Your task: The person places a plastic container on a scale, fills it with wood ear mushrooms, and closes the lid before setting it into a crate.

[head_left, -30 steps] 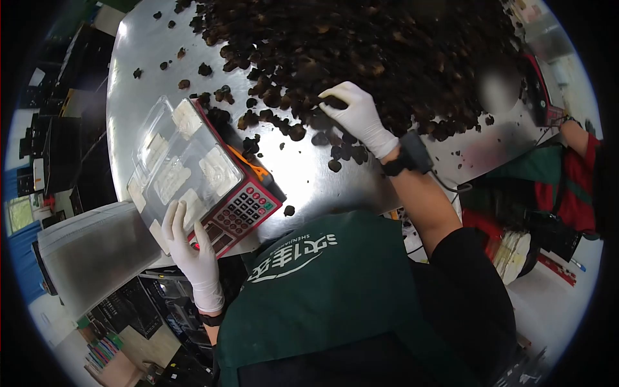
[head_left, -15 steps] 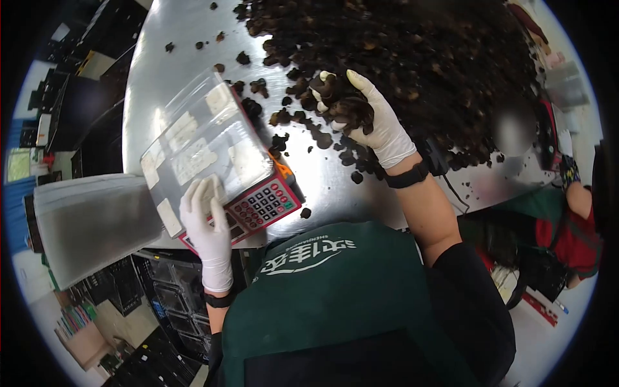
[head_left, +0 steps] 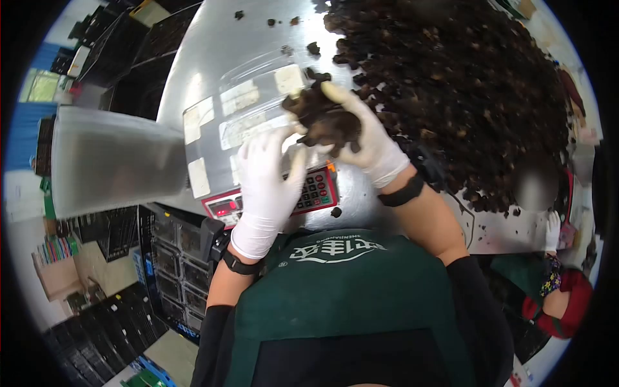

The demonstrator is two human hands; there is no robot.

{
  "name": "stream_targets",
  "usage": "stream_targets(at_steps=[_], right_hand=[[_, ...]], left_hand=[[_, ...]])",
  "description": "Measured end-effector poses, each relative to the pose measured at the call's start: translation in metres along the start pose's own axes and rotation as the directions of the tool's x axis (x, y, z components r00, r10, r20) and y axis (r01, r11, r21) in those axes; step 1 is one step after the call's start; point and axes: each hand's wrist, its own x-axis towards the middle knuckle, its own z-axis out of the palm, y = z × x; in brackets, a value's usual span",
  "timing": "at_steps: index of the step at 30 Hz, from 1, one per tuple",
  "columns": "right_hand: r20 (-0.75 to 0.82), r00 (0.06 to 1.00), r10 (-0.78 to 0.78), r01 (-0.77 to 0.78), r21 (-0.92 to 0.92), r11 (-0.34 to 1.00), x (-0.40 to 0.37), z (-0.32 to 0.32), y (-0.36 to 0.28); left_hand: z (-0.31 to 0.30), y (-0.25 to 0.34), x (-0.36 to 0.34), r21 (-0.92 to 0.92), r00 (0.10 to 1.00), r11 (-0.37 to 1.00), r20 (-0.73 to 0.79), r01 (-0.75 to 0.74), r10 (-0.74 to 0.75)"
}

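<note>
In my right hand (head_left: 371, 138), gloved in white, is a bunch of dark brown fungus pieces (head_left: 325, 119), held above the right part of a scale. My left hand (head_left: 267, 177), also in a white glove, is beside the bunch with thumb and fingers apart, over the scale's front. Beneath them a clear plastic tray (head_left: 222, 138) lies on the scale, with whitish patches showing on it. The scale's red keypad panel (head_left: 314, 189) is partly covered by my left hand, and its display (head_left: 225, 208) glows red.
A large heap of dark fungus (head_left: 458, 90) covers the right of the metal table (head_left: 200, 55). Stacked translucent trays (head_left: 119, 161) stand left of the scale. Black crates (head_left: 174, 264) are below them. A co-worker's gloved hand (head_left: 552, 231) is at far right.
My right hand has brought the bunch over to the scale. My left hand has lifted from the tray's lower edge and moved right, near the bunch. The camera view has shifted.
</note>
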Motion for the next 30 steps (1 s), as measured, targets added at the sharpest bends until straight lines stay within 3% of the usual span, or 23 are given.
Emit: stream_targets(at_steps=[3, 5, 8, 10, 11, 12, 14, 17, 18, 19, 20, 21, 22, 23, 25, 28, 30], right_hand=[[-0.092, 0.996, 0.021, -0.029, -0.087, 0.996, 0.003, 0.002, 0.015], [-0.029, 1.000, 0.000, -0.003, -0.102, 0.995, 0.006, 0.009, 0.025], [-0.019, 1.000, -0.009, 0.006, -0.167, 0.986, 0.007, 0.019, 0.029], [-0.003, 0.998, -0.069, 0.067, -0.211, 0.975, 0.008, 0.026, 0.032], [-0.028, 0.999, -0.016, 0.009, -0.248, 0.969, 0.011, 0.021, 0.034], [-0.060, 0.997, -0.042, 0.028, -0.219, 0.975, 0.014, 0.024, 0.036], [-0.100, 0.995, -0.032, 0.008, -0.231, 0.973, 0.015, 0.031, 0.031], [-0.020, 0.977, -0.211, 0.189, -0.369, 0.910, 0.036, 0.024, 0.039], [0.019, 0.969, -0.245, 0.219, -0.518, 0.827, 0.040, 0.021, 0.039], [0.036, 0.951, -0.306, 0.237, -0.719, 0.653, 0.041, 0.023, 0.037], [0.225, 0.901, -0.371, 0.351, -0.880, 0.320, 0.053, 0.010, 0.044], [0.418, 0.836, -0.356, 0.426, -0.903, -0.059, 0.055, 0.009, 0.042], [0.393, 0.834, -0.386, 0.321, -0.916, -0.239, 0.048, 0.010, 0.052], [0.309, 0.900, -0.306, 0.233, -0.937, -0.262, 0.043, 0.011, 0.059], [0.443, 0.822, -0.359, 0.195, -0.810, -0.553, 0.038, 0.018, 0.067], [0.477, 0.744, -0.468, 0.195, -0.824, -0.531, 0.008, 0.021, 0.049], [0.422, 0.674, -0.606, 0.036, -0.838, -0.544, -0.021, -0.015, 0.027]], left_hand=[[0.000, -0.005, 0.002, 0.014, 0.998, 1.000, 0.048, 0.027, -0.028], [0.002, -0.011, -0.002, -0.066, 0.991, 0.990, 0.055, 0.127, -0.124], [0.000, -0.018, -0.010, -0.242, 0.955, 0.931, 0.180, 0.275, -0.235], [-0.004, -0.019, -0.014, -0.113, 0.954, 0.957, 0.167, 0.269, -0.249], [-0.007, -0.019, -0.014, -0.045, 0.953, 0.965, 0.172, 0.259, -0.248], [-0.005, -0.015, -0.015, -0.098, 0.964, 0.966, 0.144, 0.240, -0.224], [-0.008, -0.012, -0.017, 0.011, 0.981, 0.990, 0.134, 0.138, -0.138], [-0.014, -0.017, -0.025, 0.067, 0.986, 0.993, 0.130, 0.099, -0.107], [-0.017, -0.020, -0.029, 0.054, 0.983, 0.990, 0.122, 0.130, -0.136], [-0.019, -0.024, -0.033, 0.041, 0.979, 0.986, 0.114, 0.163, -0.166], [-0.019, -0.029, -0.036, 0.012, 0.976, 0.980, 0.086, 0.201, -0.201], [-0.017, -0.030, -0.035, -0.034, 0.987, 0.987, 0.037, 0.159, -0.158], [-0.015, -0.031, -0.035, -0.077, 0.993, 0.990, -0.016, 0.115, -0.117], [-0.014, -0.032, -0.034, -0.118, 0.994, 0.991, -0.072, 0.071, -0.079], [-0.015, -0.038, -0.031, -0.038, 0.998, 0.998, -0.023, 0.058, -0.058], [-0.008, -0.044, -0.027, 0.030, 0.993, 0.995, 0.071, 0.096, -0.098], [-0.008, -0.046, -0.028, 0.074, 0.990, 0.995, 0.114, 0.073, -0.081]])
